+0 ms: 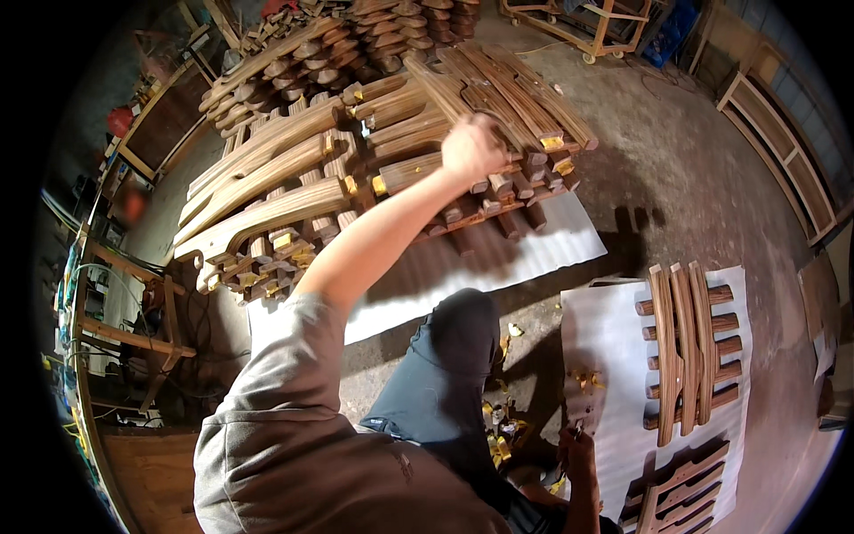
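My left arm reaches out over a large stack of shaped brown wooden pieces. On top of it, my left hand (476,147) is closed around a long wooden piece (436,87) that slants toward the back; the fingers are partly hidden and slightly blurred. Low on the right, my right hand (578,452) is closed in shadow beside a white sheet (605,498). It seems to hold a small dark thing, too dim to name. Several pieces in the stack, such as one curved wooden piece (276,211), have yellow patches at their ends.
Wooden pieces lie crosswise in a small stack (683,356) on the right sheet, with more curved pieces (689,494) nearer me. Yellow scraps (503,436) litter the floor by my leg. A wheeled wooden cart (587,31) stands at the back; a wooden frame (783,156) leans at right.
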`<state>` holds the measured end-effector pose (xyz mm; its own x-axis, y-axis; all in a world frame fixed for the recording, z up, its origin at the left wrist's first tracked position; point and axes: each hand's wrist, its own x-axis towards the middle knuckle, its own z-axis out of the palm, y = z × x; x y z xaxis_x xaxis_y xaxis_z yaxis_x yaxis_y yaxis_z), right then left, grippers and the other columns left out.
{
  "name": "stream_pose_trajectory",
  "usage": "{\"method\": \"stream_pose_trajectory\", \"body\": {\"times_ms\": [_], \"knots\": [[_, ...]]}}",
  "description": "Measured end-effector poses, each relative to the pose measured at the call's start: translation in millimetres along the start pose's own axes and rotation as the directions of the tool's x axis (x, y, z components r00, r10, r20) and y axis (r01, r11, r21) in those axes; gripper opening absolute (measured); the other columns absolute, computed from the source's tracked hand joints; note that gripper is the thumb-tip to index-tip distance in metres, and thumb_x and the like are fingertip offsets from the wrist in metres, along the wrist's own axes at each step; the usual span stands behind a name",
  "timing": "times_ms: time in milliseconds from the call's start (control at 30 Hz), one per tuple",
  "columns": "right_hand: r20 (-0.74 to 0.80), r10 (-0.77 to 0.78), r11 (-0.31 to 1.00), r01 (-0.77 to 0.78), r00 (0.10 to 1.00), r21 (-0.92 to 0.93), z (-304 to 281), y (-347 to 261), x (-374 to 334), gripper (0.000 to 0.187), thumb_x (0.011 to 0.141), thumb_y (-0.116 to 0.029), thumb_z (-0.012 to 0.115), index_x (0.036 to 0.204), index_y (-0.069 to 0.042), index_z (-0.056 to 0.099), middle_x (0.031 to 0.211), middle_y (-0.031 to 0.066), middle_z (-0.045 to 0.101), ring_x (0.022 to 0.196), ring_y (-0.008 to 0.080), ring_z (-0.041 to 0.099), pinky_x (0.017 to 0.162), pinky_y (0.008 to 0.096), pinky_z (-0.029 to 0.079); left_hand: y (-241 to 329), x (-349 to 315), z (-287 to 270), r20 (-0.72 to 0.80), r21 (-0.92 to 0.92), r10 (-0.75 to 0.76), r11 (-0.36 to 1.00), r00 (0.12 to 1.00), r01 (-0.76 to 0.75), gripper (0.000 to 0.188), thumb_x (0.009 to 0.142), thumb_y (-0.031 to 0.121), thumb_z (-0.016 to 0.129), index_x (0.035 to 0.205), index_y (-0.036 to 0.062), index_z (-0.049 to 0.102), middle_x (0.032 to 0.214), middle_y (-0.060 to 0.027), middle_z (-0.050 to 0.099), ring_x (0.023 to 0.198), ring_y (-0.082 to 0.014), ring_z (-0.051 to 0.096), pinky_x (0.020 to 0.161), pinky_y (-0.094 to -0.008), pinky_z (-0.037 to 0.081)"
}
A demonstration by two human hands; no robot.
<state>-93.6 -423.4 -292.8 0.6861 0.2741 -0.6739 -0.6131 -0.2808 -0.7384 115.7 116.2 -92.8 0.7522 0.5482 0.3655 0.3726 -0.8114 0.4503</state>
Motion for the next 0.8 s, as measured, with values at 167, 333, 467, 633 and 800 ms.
{"method": "stream_pose_trajectory", "body": {"times_ms": [167,333,467,633,800], "knots": [[0.030,0.033,0.997,-0.035,0.999,0.068,4,-5,-2,0.015,0.092,-0.015,0.064,0.081,-0.006,0.058,0.055,-0.0005,0.048,0.041,0.0113,0.043,0.039,0.0271,0.033,-25,67,28,0.105,0.061,-0.600,0.800,0.793,0.597,0.100,0.070,0.054,0.081,0.138,-0.0012,0.033,0.134,-0.0189,0.045,0.122,-0.0322,0.053,0.098,-0.0411,0.050],[-0.003,0.034,0.999,-0.033,0.999,0.043,2,-15,-10,0.014,0.092,-0.016,0.063,0.081,-0.008,0.058,0.053,-0.0016,0.047,0.042,0.0101,0.044,0.039,0.0256,0.031,-15,89,51,0.041,0.043,-0.739,0.673,0.672,0.738,0.098,0.066,0.043,0.084,0.138,0.0014,0.032,0.138,-0.0181,0.044,0.124,-0.0303,0.052,0.099,-0.0409,0.049],[-0.010,0.010,0.995,-0.009,1.000,0.097,6,-15,-16,0.014,0.090,-0.018,0.065,0.081,-0.010,0.058,0.053,-0.0021,0.047,0.040,0.0092,0.043,0.036,0.0257,0.030,-69,90,26,0.510,-0.635,-0.542,0.287,0.668,0.717,0.053,0.072,0.015,0.073,0.117,-0.0023,0.053,0.112,-0.0202,0.062,0.104,-0.0285,0.063,0.089,-0.0433,0.052],[-0.122,-0.108,0.984,0.123,0.987,0.129,13,-14,-21,0.021,0.092,-0.023,0.065,0.077,-0.013,0.056,0.054,-0.0053,0.044,0.043,0.0060,0.040,0.039,0.0243,0.029,-73,34,-21,0.617,-0.523,0.151,-0.655,0.772,0.546,0.035,0.080,0.014,0.060,0.108,-0.0041,0.054,0.099,-0.0201,0.059,0.088,-0.0331,0.059,0.080,-0.0498,0.052],[-0.183,-0.284,0.922,0.320,0.941,0.217,47,-94,-67,0.014,0.094,-0.019,0.064,0.085,-0.008,0.060,0.068,0.0000,0.058,0.049,0.0014,0.038,0.043,0.0191,0.025,23,-93,-66,0.451,-0.557,0.373,-0.592,0.811,0.583,0.063,0.080,0.027,0.071,0.130,-0.0034,0.050,0.102,-0.0139,0.059,0.094,-0.0272,0.059,0.086,-0.0477,0.051]]}}
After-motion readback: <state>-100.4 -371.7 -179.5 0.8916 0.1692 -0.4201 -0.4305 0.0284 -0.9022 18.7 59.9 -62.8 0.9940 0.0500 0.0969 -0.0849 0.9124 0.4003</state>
